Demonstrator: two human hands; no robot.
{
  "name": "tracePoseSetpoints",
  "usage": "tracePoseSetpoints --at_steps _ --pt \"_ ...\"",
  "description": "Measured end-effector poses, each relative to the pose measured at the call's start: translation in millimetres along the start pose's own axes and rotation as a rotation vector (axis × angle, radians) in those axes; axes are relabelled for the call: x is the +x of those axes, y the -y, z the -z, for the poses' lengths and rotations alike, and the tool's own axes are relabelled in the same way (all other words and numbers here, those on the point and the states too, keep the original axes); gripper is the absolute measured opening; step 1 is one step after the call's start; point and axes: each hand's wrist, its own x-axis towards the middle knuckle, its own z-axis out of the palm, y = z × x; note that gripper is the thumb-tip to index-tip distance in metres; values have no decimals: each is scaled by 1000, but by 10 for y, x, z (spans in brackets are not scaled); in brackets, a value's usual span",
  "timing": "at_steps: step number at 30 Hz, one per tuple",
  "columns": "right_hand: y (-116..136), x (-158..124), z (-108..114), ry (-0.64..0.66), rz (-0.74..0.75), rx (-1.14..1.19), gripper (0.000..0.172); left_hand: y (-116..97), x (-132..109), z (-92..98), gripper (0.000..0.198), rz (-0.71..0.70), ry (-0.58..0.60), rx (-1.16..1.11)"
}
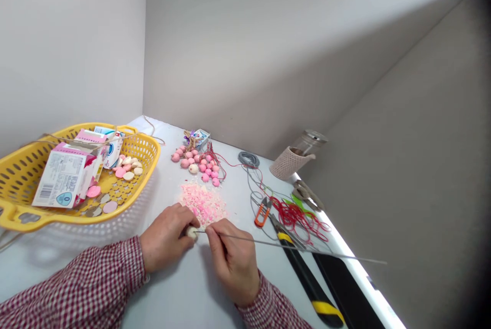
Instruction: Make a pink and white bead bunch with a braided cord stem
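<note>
Pinched between the thumb and fingers of my left hand [169, 234] is a cream-coloured bead [192, 233]. My right hand [232, 255] grips a long thin grey wire [276, 243] close to its left end, and that end meets the bead; whether it passes inside I cannot tell. The rest of the wire stretches out to the right, past the table edge. Just beyond my hands lies a heap of pink and white shavings [203, 203]. Farther back sits a cluster of pink beads [195, 160] with red string.
At left stands a yellow basket [149, 165] holding boxes [61, 178] and pink and cream pieces. To the right lie orange thread snips [262, 214], black-and-yellow pliers [303, 272], red cord [293, 216] and a coil of grey wire [248, 159]. A glass jar [303, 147] in a knitted sleeve stands behind.
</note>
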Motion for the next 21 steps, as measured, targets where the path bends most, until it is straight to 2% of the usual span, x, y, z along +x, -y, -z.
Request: tracePoseSetpoints --at_steps 4,6,9,11,13,15,17,21 --pt "18 3 -52 104 17 -69 22 -7 -9 -8 13 -24 9 1" --pt "31 8 -52 117 18 -66 23 -16 -9 -5 13 -35 4 -11" --pt "17 5 -5 -23 -60 39 22 -24 3 20 19 25 -40 -141" --pt "-26 1 40 -170 -197 117 21 -21 22 49 20 129 -49 -388" --pt "-88 4 78 -229 -342 183 25 -12 41 82 21 269 -20 -738" --pt "-151 20 105 -152 -439 232 29 -4 56 110 27 389 11 -1058" --pt "-197 42 125 -27 -498 258 29 -1 62 128 31 447 20 -1249" --pt "-210 75 156 68 -613 373 25 -5 61 137 31 456 26 -1353"
